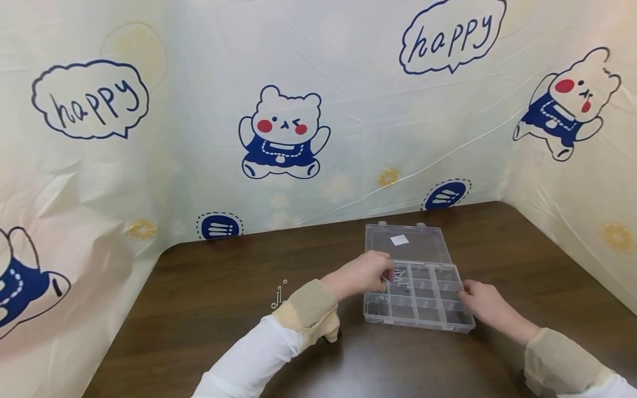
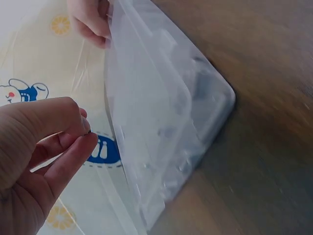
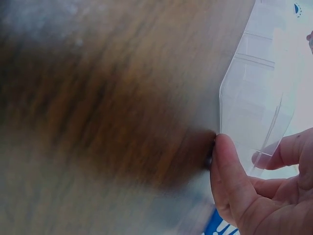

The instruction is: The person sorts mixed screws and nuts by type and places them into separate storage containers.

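Note:
A clear plastic compartment box (image 1: 415,318) lies on the table with its lid (image 1: 408,243) folded back behind it. Over the box's left compartments hovers my left hand (image 1: 365,273); in the left wrist view its thumb and forefinger pinch a tiny dark piece (image 2: 89,132), too small to identify. Several silvery screws (image 1: 400,276) lie in a compartment beside those fingertips. My right hand (image 1: 483,301) grips the box's right edge, its thumb against the outer wall in the right wrist view and a finger over the rim.
Left of the box, a few loose screws and nuts (image 1: 279,293) lie on the brown wooden table (image 1: 209,320). A white sticker (image 1: 399,240) is on the lid. Behind the table hangs a printed curtain (image 1: 348,121), which also closes off both sides.

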{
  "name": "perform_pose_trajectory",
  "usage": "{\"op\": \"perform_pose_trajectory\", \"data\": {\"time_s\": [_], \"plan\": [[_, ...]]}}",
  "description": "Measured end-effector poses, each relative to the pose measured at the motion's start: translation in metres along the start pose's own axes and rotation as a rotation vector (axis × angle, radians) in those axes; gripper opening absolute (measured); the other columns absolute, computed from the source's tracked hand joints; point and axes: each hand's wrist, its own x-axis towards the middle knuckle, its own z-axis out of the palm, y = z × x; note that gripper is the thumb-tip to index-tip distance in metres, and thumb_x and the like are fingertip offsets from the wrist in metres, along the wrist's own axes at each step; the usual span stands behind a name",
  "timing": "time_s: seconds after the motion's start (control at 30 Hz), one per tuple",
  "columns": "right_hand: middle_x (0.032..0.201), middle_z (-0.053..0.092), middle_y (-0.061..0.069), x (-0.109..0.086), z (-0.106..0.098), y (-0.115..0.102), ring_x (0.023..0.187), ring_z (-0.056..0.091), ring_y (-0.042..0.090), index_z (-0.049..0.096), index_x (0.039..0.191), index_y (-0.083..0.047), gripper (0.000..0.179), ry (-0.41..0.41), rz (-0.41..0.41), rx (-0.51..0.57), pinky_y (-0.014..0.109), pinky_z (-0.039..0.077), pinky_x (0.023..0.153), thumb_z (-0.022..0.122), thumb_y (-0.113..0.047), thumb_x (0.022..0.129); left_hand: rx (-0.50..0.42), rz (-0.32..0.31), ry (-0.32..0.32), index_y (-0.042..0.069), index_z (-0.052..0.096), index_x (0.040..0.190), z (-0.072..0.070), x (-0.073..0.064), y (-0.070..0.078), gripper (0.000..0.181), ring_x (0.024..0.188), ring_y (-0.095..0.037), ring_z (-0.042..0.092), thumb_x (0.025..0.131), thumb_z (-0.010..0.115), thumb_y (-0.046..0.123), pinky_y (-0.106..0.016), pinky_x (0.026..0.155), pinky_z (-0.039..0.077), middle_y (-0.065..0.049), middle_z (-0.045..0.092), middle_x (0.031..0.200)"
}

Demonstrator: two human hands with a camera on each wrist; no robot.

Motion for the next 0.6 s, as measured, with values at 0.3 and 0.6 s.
{"op": "perform_pose_trajectory", "data": {"time_s": [0.3, 0.6], "plan": [[0.095, 0.057, 0.033, 0.000, 0.001, -0.001, 0.075, 0.060, 0.025, 0.048, 0.105, 0.022, 0.036, 0.013, -0.006, -0.008, 0.041, 0.049, 0.065, 0.042, -0.009, 0.087, -0.018, -0.052, -0.018, 0.008, 0.066, 0.090, 0.003, 0.014, 0.009, 0.013, 0.075, -0.005, 0.051, 0.078, 0.063, 0.005, -0.011, 0.064, 0.039, 0.002, 0.058, 0.085], [0.079, 0.060, 0.018, -0.002, 0.003, -0.001, 0.068, 0.058, 0.020, 0.052, 0.099, 0.018, 0.030, 0.031, -0.011, 0.022, 0.036, 0.048, 0.059, 0.042, -0.008, 0.087, 0.021, -0.141, 0.012, 0.010, 0.063, 0.104, 0.003, 0.004, 0.001, 0.022, 0.087, -0.008, 0.056, 0.082, 0.062, 0.009, -0.017, 0.074, 0.044, 0.001, 0.060, 0.100]]}}
